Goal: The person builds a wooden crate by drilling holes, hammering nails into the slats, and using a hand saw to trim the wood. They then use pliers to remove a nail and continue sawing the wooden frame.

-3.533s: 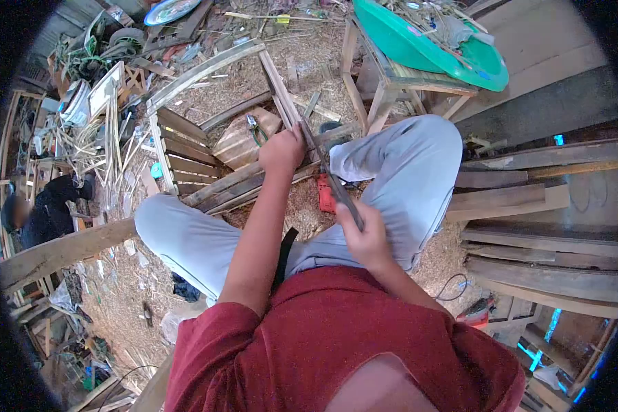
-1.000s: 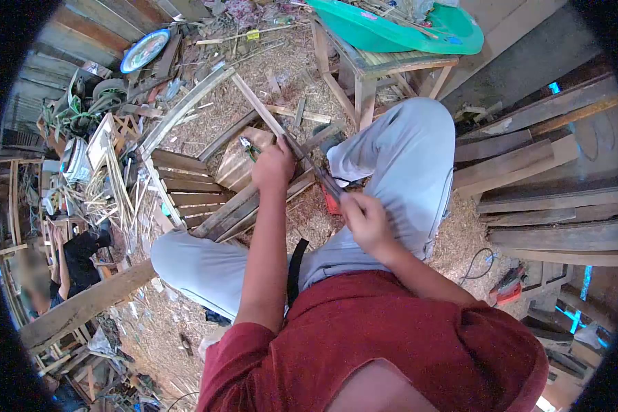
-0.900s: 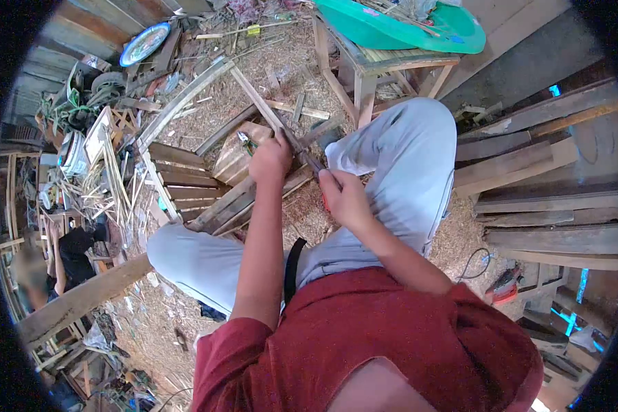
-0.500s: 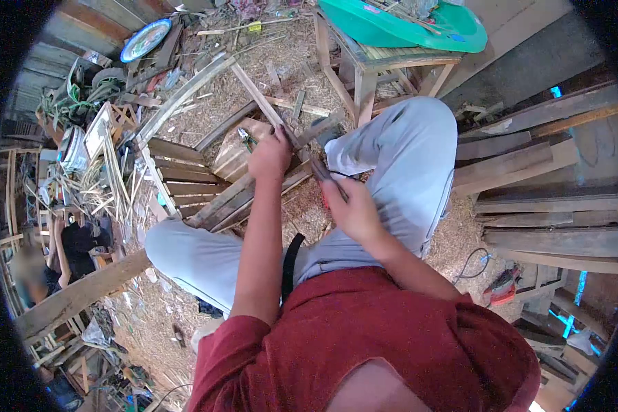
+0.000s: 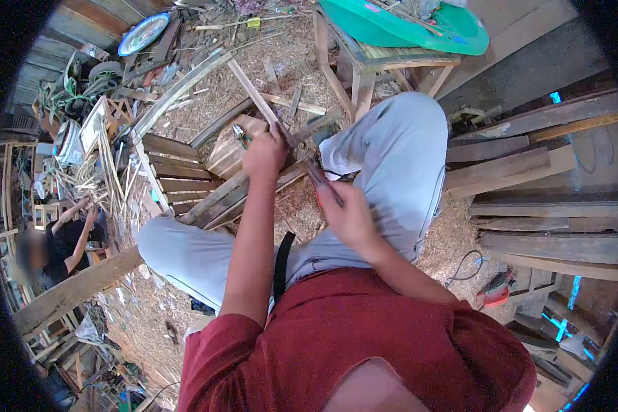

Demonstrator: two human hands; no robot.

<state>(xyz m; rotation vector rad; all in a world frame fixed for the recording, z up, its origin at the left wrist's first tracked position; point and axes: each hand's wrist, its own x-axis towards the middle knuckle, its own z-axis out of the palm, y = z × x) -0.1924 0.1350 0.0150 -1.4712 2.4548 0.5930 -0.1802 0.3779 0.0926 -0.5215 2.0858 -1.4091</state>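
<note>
My left hand (image 5: 264, 155) is closed around the lower end of a long, narrow wooden strip (image 5: 252, 88) that slants up and away to the left. My right hand (image 5: 351, 214) grips a dark, flat, blade-like tool (image 5: 315, 173), its far end close to or against the strip's end; contact is not clear. Beneath both hands lie wooden beams (image 5: 220, 201) between my knees. Pliers with green handles (image 5: 244, 139) rest on a wooden board (image 5: 221, 159) just beyond my left hand. A slatted wooden frame (image 5: 178, 169) lies to the left.
A green basin (image 5: 364, 27) sits on a wooden table (image 5: 371, 63) ahead. Planks (image 5: 556, 206) are stacked at the right, near a red and grey power tool (image 5: 496, 292). Another person (image 5: 62, 244) works at far left behind a beam (image 5: 82, 292). Shavings cover the ground.
The view has shifted slightly. My right hand and the dark tool have moved a little closer to my left hand. The other person's arms have risen.
</note>
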